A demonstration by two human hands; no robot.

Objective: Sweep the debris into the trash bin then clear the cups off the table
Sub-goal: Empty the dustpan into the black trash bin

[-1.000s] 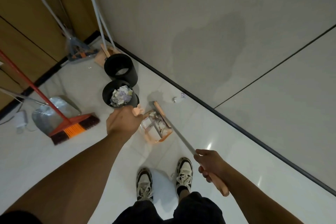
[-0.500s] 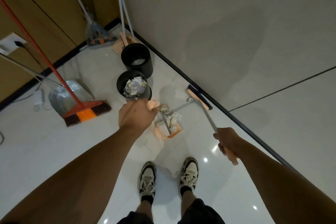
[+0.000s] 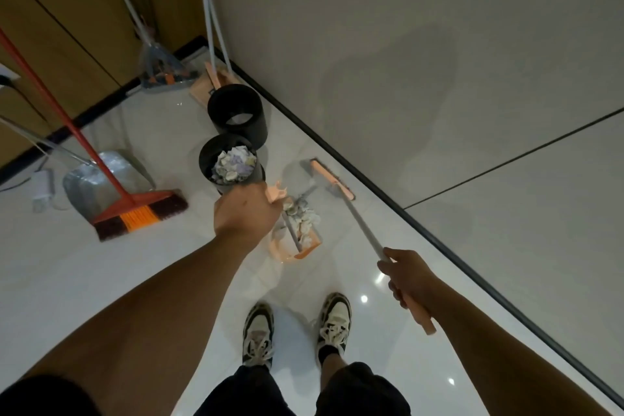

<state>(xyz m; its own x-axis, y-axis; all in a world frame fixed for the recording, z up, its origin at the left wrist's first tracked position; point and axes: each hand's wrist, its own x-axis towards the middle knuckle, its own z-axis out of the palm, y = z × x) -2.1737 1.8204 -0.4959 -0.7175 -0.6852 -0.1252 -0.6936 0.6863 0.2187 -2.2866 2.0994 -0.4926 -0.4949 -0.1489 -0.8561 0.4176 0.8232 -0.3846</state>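
- White glossy floor point(image 3: 101, 280), edged by a dark skirting along the walls.
- Two black bins point(image 3: 235, 111) near the corner; the nearer bin point(image 3: 229, 167) is full of crumpled paper.
- Red broom point(image 3: 141, 213) with its head on the floor by the left edge, a metal dustpan point(image 3: 98, 179) just behind it.
- Peach broom head point(image 3: 332, 179) beside the right wall edge.
- Two shoes point(image 3: 258, 334) at the near edge.
- Mop point(image 3: 162, 74) and a peach pan point(image 3: 202, 88) in the far corner.
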